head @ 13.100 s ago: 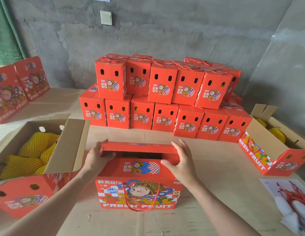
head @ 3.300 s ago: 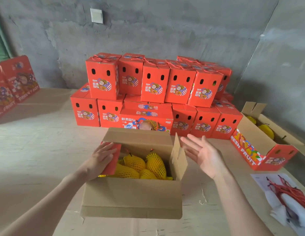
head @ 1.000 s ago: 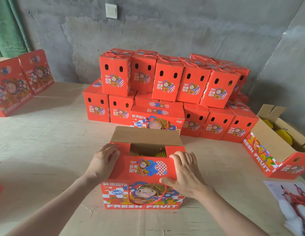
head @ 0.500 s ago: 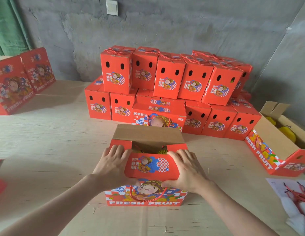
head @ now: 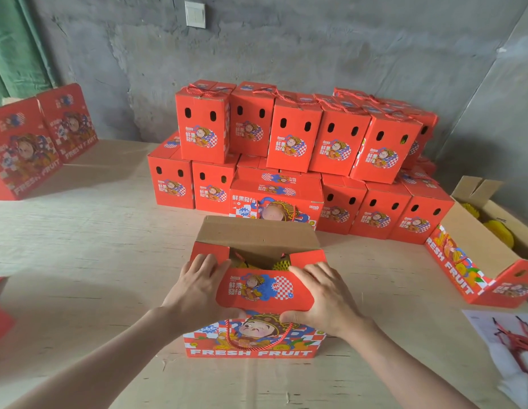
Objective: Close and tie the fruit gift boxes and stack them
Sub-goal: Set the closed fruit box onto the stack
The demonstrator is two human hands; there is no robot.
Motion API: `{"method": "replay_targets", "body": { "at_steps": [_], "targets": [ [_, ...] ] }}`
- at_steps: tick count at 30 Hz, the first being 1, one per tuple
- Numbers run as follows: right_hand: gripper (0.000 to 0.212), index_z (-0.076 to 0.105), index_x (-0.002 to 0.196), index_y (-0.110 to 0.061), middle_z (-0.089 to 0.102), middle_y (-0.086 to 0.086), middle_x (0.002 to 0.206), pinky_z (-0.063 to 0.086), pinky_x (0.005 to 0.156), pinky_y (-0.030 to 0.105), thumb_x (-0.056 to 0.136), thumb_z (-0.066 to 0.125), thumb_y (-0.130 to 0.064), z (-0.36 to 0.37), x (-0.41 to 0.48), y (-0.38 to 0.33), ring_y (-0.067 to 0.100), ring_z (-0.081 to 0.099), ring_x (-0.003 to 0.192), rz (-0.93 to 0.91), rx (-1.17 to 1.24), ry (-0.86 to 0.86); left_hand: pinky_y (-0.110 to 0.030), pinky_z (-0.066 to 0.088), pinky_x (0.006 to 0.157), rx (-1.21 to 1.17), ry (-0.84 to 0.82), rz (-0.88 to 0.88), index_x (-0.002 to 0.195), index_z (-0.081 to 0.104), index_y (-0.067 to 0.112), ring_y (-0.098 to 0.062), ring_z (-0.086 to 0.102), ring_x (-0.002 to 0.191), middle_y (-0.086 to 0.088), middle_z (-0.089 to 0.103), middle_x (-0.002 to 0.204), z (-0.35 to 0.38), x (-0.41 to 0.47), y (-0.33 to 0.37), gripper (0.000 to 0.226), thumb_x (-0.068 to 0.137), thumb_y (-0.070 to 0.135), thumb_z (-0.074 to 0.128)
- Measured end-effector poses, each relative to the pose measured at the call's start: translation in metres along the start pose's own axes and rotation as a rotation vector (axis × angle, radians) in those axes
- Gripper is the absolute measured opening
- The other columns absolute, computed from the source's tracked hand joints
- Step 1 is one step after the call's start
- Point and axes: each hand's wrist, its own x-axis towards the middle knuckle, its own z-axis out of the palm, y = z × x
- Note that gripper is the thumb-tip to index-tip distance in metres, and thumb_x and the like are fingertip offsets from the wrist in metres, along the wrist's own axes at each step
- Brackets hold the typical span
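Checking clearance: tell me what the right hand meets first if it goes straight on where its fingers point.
Probably the raised back flap of the open box: the right hand points forward-left across the opening. Height is unclear; lower, it meets the netted fruit first.

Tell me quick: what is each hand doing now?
Left hand: holding the box flap, left end.
Right hand: holding the same flap, right end.

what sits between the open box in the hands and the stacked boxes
In the head view, a closed gift box stands broadside there, right behind the open box's raised flap.
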Motion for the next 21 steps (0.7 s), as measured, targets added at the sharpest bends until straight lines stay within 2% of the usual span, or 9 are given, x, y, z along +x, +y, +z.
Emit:
{"method": "replay_targets", "body": {
  "at_steps": [2, 3, 5, 7, 9, 12, 16, 19, 21],
  "targets": [
    [0.112, 0.051, 0.137, -0.014, 0.057, 0.000, 0.123, 0.041, 0.099, 0.035, 0.062, 0.029, -0.094, 0.000, 0.000, 0.000, 0.019, 0.050, 0.114, 0.005, 0.024, -0.026, -0.037, 0.023, 0.112, 0.015, -0.058, -0.036, 0.145, 0.027, 0.025, -0.015, 0.027, 0.126, 0.005, 0.031, 0.135, 0.000, 0.000, 0.000, 0.130, 0.043, 0.103, 0.008],
    [0.114, 0.044, 0.142, -0.014, 0.050, 0.001, 0.136, 0.036, 0.106, 0.035, 0.061, 0.029, -0.094, 0.000, 0.001, 0.001, 0.018, 0.044, 0.125, 0.008, 0.036, -0.063, -0.037, 0.016, 0.116, 0.025, -0.086, -0.037, 0.148, 0.019, 0.025, -0.016, 0.020, 0.133, 0.007, 0.024, 0.144, 0.000, 0.000, -0.001, 0.132, 0.042, 0.102, 0.004],
    [0.115, 0.018, 0.152, -0.021, 0.012, -0.006, 0.160, 0.011, 0.120, 0.035, 0.063, 0.024, -0.094, 0.001, 0.002, 0.004, 0.013, 0.011, 0.146, -0.012, 0.014, -0.183, -0.041, -0.005, 0.119, 0.060, -0.154, 0.012, 0.151, -0.003, 0.028, -0.016, -0.002, 0.146, 0.011, -0.004, 0.157, 0.002, 0.002, -0.001, 0.127, 0.046, 0.100, -0.004],
    [0.103, -0.012, 0.150, -0.035, -0.021, -0.012, 0.156, -0.011, 0.117, 0.034, 0.068, 0.016, -0.091, 0.002, 0.002, 0.006, 0.012, -0.017, 0.144, -0.054, -0.055, -0.276, -0.045, -0.014, 0.116, 0.093, -0.209, 0.085, 0.139, -0.027, 0.042, -0.019, -0.021, 0.144, 0.010, -0.028, 0.150, 0.000, 0.002, 0.000, 0.105, 0.050, 0.095, -0.013],
    [0.086, -0.026, 0.139, -0.049, -0.030, -0.012, 0.152, -0.017, 0.114, 0.038, 0.073, 0.013, -0.087, -0.001, 0.004, 0.006, 0.014, -0.028, 0.140, -0.068, -0.075, -0.334, -0.045, -0.009, 0.117, 0.089, -0.251, 0.118, 0.129, -0.033, 0.051, -0.021, -0.027, 0.140, 0.009, -0.035, 0.146, -0.004, 0.002, 0.001, 0.091, 0.049, 0.092, -0.021],
    [0.077, -0.022, 0.138, -0.050, -0.026, -0.013, 0.154, -0.016, 0.114, 0.041, 0.076, 0.011, -0.082, -0.003, 0.006, 0.006, 0.012, -0.026, 0.141, -0.054, -0.070, -0.389, -0.042, -0.005, 0.118, 0.067, -0.259, 0.124, 0.133, -0.025, 0.051, -0.020, -0.023, 0.142, 0.013, -0.029, 0.149, -0.004, 0.002, 0.001, 0.078, 0.063, 0.085, -0.020],
    [0.070, 0.007, 0.148, -0.049, -0.004, -0.014, 0.159, -0.011, 0.117, 0.043, 0.082, 0.006, -0.073, -0.008, 0.010, 0.005, 0.010, -0.011, 0.146, 0.011, 0.082, -0.446, -0.040, -0.006, 0.118, 0.025, -0.282, 0.110, 0.144, -0.008, 0.049, -0.017, -0.015, 0.145, 0.016, -0.013, 0.157, 0.000, 0.003, -0.001, 0.061, 0.085, 0.063, -0.004],
    [0.048, 0.034, 0.142, -0.047, 0.010, -0.011, 0.159, -0.012, 0.115, 0.045, 0.098, 0.015, -0.056, -0.010, 0.027, 0.004, 0.015, -0.004, 0.148, 0.081, 0.146, -0.318, -0.045, -0.007, 0.117, -0.112, -0.231, 0.033, 0.144, 0.017, 0.050, -0.016, -0.009, 0.147, 0.015, 0.001, 0.158, -0.003, 0.013, -0.005, 0.045, 0.099, 0.050, 0.015],
    [0.043, 0.026, 0.146, -0.044, -0.003, -0.006, 0.160, -0.013, 0.114, 0.048, 0.103, 0.021, -0.043, -0.002, 0.036, 0.003, 0.021, -0.014, 0.146, 0.159, 0.073, -0.226, -0.050, -0.001, 0.117, -0.242, -0.084, -0.112, 0.143, 0.033, 0.043, -0.018, -0.002, 0.147, 0.009, 0.005, 0.159, -0.005, 0.026, -0.009, 0.043, 0.101, 0.034, 0.037]
  ]
}}
